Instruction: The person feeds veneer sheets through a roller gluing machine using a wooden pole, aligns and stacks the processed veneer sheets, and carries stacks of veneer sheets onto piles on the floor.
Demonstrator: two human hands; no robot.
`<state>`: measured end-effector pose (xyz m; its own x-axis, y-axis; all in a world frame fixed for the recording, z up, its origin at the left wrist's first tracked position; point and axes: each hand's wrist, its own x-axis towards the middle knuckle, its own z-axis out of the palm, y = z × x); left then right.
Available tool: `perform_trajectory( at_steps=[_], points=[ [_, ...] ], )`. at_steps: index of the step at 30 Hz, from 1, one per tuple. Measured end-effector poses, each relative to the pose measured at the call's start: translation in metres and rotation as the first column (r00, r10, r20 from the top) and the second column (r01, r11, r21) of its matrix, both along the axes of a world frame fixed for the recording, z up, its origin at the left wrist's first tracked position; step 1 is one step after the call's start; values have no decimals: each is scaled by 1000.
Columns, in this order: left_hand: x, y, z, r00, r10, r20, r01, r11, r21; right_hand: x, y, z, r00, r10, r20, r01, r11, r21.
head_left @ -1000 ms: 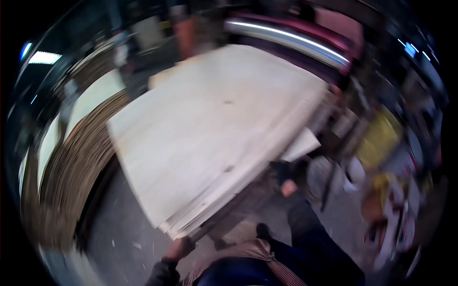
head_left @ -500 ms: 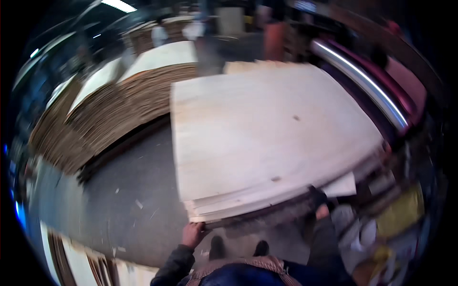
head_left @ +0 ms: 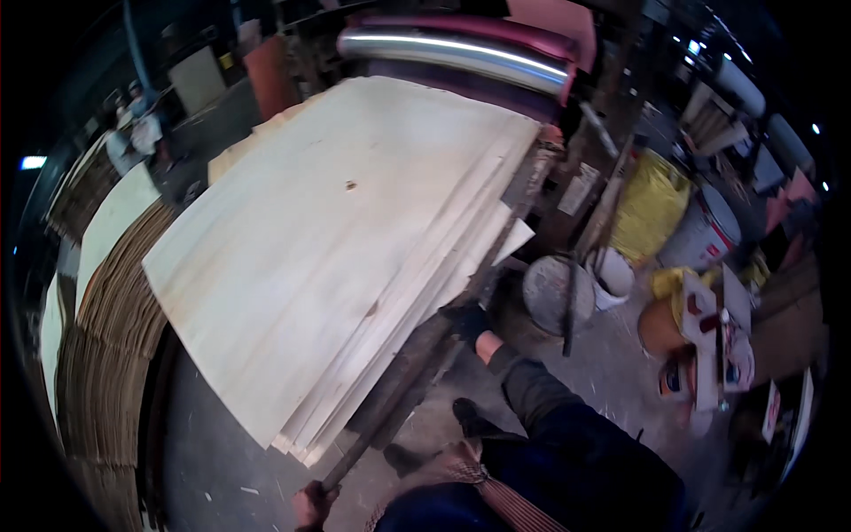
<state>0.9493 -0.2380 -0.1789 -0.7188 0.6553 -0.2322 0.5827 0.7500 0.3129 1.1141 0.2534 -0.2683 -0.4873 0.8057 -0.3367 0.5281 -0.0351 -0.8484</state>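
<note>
A wide stack of pale wood veneer sheets (head_left: 292, 222) lies in front of me, its near edges uneven and fanned out. Along its near side runs a long dark bar (head_left: 362, 454). My left hand (head_left: 314, 504), bare, is closed around the bar's near end, low in the view. Further up that same side, my right hand (head_left: 470, 323) in a dark glove is at the bar, just beside the sheets' edge. The glove is too dark to make out its fingers.
Beyond the stack lies a shiny metal roller (head_left: 452, 55) with a magenta one behind. Tall veneer piles (head_left: 115, 355) stand left. At right are a drum (head_left: 558, 288), a white bucket (head_left: 612, 275), a yellow sack (head_left: 651, 204) and boxes (head_left: 705, 337). People (head_left: 137, 129) are far left.
My view has swung to the right, so the stack sits slanted and the buckets and sack show fully. Both hands remain along the stack's near side.
</note>
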Motion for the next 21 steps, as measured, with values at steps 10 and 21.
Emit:
perform_trajectory(
  at_steps=[10, 21],
  points=[
    [5, 57, 3, 989, 43, 140, -48, 998, 38, -32, 57, 31, 951, -310, -5, 305, 938, -164],
    [11, -19, -5, 987, 142, 75, -160, 889, 428, -41, 6, 58, 906, 72, -418, 270, 663, 699]
  ],
)
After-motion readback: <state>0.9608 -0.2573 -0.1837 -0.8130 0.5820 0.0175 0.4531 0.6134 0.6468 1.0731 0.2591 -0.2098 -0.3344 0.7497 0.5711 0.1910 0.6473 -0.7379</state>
